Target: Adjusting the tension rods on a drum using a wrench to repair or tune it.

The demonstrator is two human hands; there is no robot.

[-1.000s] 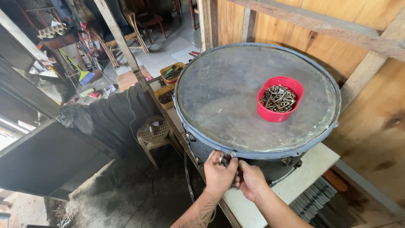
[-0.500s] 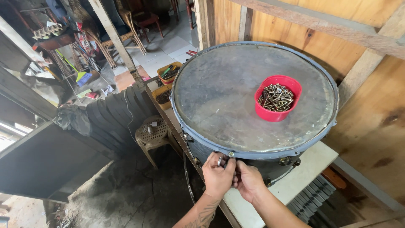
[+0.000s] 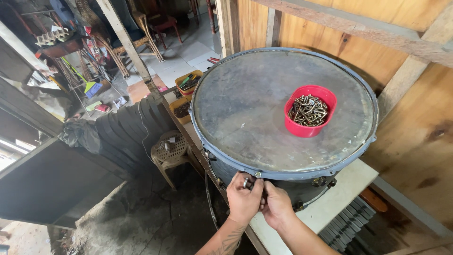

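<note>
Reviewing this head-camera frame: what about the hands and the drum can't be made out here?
- Head view: the fitting on the drum rim is mostly covered by the left hand and right hand; whether either hand holds a tool cannot be told.
- The drum's shell is largely hidden under its own rim.
- The pieces in the red bowl are too small to tell apart.
- Both forearms are cut off by the bottom edge.

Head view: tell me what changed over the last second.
Little changed. Both hands, left hand and right hand, stayed pressed together at the near rim of the big round grey drum, pinching a small metal fitting. The red plastic bowl of screws kept its place on the drumhead.
</note>
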